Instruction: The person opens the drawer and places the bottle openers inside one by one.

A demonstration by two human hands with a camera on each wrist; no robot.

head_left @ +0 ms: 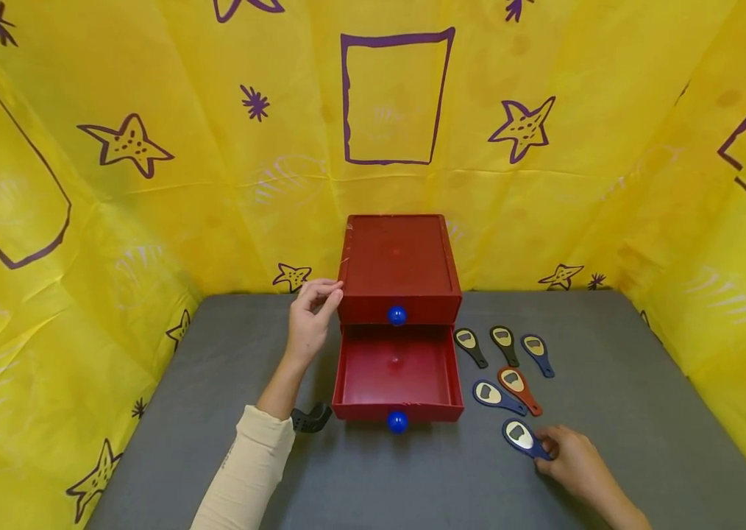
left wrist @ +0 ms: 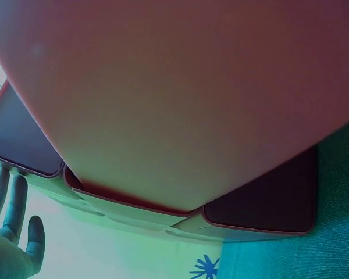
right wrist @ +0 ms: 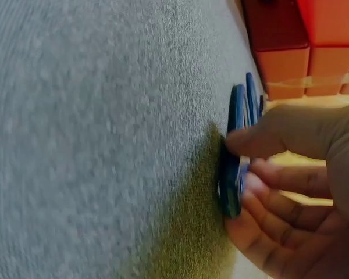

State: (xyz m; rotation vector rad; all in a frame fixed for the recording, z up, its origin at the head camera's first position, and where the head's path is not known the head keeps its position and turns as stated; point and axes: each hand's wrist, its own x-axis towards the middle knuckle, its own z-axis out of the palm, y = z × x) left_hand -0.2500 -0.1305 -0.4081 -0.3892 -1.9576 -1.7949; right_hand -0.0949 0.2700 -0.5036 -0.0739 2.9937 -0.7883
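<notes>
My right hand (head_left: 574,460) pinches the narrow handle of a blue bottle opener (head_left: 519,434) with a pale metal plate, low over the grey table. In the right wrist view, thumb and fingers close around this blue opener (right wrist: 231,174). My left hand (head_left: 310,320) is at the upper left front corner of a red two-drawer unit (head_left: 396,254), fingertips right at its edge. The left wrist view shows its fingers (left wrist: 14,206) extended beside the unit. The lower drawer (head_left: 396,368) stands pulled out, its red floor showing; the upper drawer (head_left: 363,311) is closed. Each drawer has a blue round knob.
Right of the unit lie several more openers: two black-rimmed ones, including a black opener (head_left: 504,344), a red opener (head_left: 520,390) and two blue ones, including a blue opener (head_left: 499,396). A yellow patterned cloth (head_left: 393,191) surrounds the grey table (head_left: 214,412).
</notes>
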